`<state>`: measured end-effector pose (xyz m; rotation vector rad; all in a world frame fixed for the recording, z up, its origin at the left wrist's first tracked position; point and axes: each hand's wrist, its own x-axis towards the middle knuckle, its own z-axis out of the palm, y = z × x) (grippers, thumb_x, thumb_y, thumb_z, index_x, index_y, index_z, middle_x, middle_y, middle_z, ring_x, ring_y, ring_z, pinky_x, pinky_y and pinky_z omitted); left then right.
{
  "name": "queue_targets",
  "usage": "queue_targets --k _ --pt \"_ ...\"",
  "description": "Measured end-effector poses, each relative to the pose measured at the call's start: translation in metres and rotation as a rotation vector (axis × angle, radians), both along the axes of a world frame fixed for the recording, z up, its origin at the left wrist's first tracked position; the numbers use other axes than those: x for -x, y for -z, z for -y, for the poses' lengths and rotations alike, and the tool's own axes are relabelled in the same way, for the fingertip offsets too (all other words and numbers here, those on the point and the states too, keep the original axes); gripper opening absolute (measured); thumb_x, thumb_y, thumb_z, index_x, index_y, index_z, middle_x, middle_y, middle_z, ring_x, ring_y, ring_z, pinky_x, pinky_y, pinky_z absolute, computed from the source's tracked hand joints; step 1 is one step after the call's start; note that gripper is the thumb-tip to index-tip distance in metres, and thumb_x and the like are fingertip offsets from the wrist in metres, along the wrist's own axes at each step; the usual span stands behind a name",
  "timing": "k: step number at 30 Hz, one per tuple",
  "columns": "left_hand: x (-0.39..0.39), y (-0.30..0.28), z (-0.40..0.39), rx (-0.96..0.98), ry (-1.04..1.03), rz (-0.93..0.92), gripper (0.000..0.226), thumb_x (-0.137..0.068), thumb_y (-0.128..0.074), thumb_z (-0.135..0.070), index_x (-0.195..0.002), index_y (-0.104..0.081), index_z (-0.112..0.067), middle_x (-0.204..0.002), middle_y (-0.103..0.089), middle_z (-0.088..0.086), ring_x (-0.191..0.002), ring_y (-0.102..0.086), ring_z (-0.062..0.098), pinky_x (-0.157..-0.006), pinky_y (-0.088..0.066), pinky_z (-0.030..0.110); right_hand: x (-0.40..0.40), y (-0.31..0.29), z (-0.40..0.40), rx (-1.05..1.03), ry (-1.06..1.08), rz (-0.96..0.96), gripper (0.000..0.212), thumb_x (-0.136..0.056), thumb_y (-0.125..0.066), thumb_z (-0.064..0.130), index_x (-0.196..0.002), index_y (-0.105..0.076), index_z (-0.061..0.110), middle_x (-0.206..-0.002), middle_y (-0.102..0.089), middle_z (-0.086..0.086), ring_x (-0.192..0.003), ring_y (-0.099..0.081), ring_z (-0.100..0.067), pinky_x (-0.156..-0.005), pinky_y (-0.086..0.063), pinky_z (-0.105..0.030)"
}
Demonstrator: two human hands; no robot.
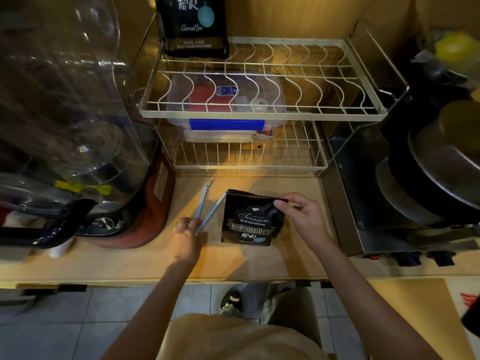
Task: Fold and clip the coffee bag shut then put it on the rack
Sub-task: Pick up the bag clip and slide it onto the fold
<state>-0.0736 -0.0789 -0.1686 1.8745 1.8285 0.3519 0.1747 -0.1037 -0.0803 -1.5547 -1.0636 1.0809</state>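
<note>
Wooden worktop (259, 261) under warm light, with a two-tier wire rack (262, 113) at its back. The coffee bag (249, 219) lies flat on the worktop in front of the rack, its top folded over. My right hand (298, 216) pinches the folded top corner of the bag. My left hand (187, 237) grips the hinge end of the clip (207, 206), whose two arms spread open just left of the bag. A second bag (193, 24) stands on the rack's upper tier.

second bag (193, 24): top cut off | pans (441, 162): right edge cropped
</note>
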Motion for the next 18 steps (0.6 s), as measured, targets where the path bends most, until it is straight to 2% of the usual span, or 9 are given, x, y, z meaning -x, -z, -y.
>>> queue_targets --k 5,8,10,11,13,15,16,18 --pt "0.001 0.006 -0.003 -0.008 -0.066 0.088 0.020 -0.081 -0.059 -0.001 -0.100 -0.060 0.005 -0.106 -0.054 0.028 -0.096 -0.053 0.043 -0.080 -0.046 0.046 0.001 -0.002 0.001 -0.002 -0.004 -0.020 0.010 -0.081 -0.063 0.004 -0.081 -0.066 0.013 -0.081 -0.063 0.000 -0.066 -0.060 0.009 -0.059 -0.046 -0.008" --pt "0.002 -0.010 -0.005 -0.026 -0.291 0.337 0.016 -0.086 -0.055 -0.006 -0.098 -0.058 0.005 -0.098 -0.061 0.028 -0.086 -0.058 0.039 -0.067 -0.038 0.030 0.003 -0.004 0.000 -0.011 0.004 -0.022 0.013 -0.082 -0.063 0.004 -0.079 -0.065 0.016 -0.079 -0.064 0.003 -0.063 -0.060 0.010 -0.056 -0.046 -0.004" --pt "0.004 -0.028 -0.004 -0.080 -0.328 0.488 0.014 -0.087 -0.054 -0.008 -0.095 -0.058 0.002 -0.089 -0.061 0.022 -0.079 -0.054 0.030 -0.057 -0.034 0.022 0.003 -0.005 -0.001 -0.008 0.001 -0.015 0.014 -0.082 -0.063 0.007 -0.077 -0.065 0.020 -0.079 -0.064 0.004 -0.064 -0.061 0.010 -0.056 -0.046 -0.005" --pt "0.006 -0.038 -0.003 -0.095 -0.302 0.534 0.012 -0.087 -0.054 -0.009 -0.095 -0.058 0.000 -0.086 -0.059 0.017 -0.077 -0.052 0.026 -0.055 -0.035 0.019 0.003 -0.005 -0.002 -0.008 -0.004 -0.016 0.014 -0.082 -0.063 0.007 -0.076 -0.065 0.020 -0.079 -0.064 0.003 -0.064 -0.061 0.009 -0.056 -0.046 -0.005" --pt "0.010 -0.059 -0.001 -0.099 -0.229 0.602 0.009 -0.088 -0.053 -0.012 -0.095 -0.057 -0.007 -0.086 -0.059 0.010 -0.075 -0.053 0.019 -0.062 -0.041 0.019 0.003 -0.005 -0.003 -0.007 -0.005 -0.024 0.013 -0.082 -0.063 0.008 -0.076 -0.065 0.019 -0.080 -0.064 0.002 -0.065 -0.062 0.008 -0.056 -0.047 -0.006" --pt "0.015 -0.079 -0.001 -0.107 -0.127 0.629 0.009 -0.087 -0.054 -0.013 -0.095 -0.057 -0.012 -0.086 -0.060 0.003 -0.073 -0.056 0.003 -0.062 -0.043 0.014 0.003 -0.006 -0.004 -0.009 0.000 -0.030 0.014 -0.082 -0.063 0.007 -0.075 -0.065 0.018 -0.081 -0.064 0.002 -0.064 -0.062 0.009 -0.055 -0.047 -0.006" --pt "0.016 -0.088 -0.002 -0.115 -0.056 0.613 0.010 -0.087 -0.054 -0.011 -0.096 -0.057 -0.011 -0.087 -0.059 -0.001 -0.074 -0.056 -0.001 -0.061 -0.043 0.008 0.004 -0.006 -0.004 -0.006 0.000 -0.032 0.014 -0.082 -0.062 0.006 -0.075 -0.065 0.018 -0.080 -0.064 0.003 -0.063 -0.061 0.010 -0.055 -0.047 -0.006" --pt "0.016 -0.103 -0.006 -0.126 0.095 0.521 0.015 -0.086 -0.054 -0.008 -0.101 -0.058 -0.009 -0.096 -0.057 -0.005 -0.083 -0.056 0.000 -0.069 -0.041 0.001 0.004 -0.006 -0.005 -0.007 -0.002 -0.037 0.017 -0.082 -0.062 0.005 -0.074 -0.065 0.019 -0.079 -0.064 0.003 -0.063 -0.061 0.010 -0.055 -0.046 -0.005"
